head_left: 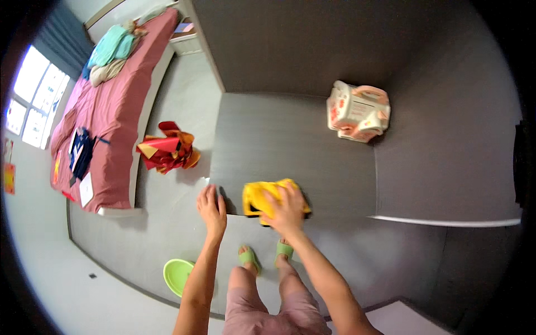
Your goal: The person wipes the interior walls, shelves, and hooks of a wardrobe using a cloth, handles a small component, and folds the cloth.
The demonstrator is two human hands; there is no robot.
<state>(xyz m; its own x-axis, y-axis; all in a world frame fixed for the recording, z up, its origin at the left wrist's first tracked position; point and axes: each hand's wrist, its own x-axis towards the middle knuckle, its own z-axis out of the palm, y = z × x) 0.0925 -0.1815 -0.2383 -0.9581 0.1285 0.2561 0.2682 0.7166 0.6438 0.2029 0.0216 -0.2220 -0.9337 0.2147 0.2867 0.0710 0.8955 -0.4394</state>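
Observation:
My right hand (287,211) presses down over a bunched yellow cloth (258,196) with dark patches along its lower edge. The cloth lies near the front edge of a dark grey surface (296,145), and my fingers cover part of it. At that surface's front left corner is my left hand (212,209), fingers stretched out and nothing visible in them. A dark patch beside its fingertips is too blurred to make out.
A white and pink house-shaped box with a handle (360,111) stands at the back right, by dark panels (446,128). Left of the surface is a red and gold wrapped bundle (167,148). Beyond it is a pink-covered bed (114,128). A green basin (177,276) sits near my left forearm.

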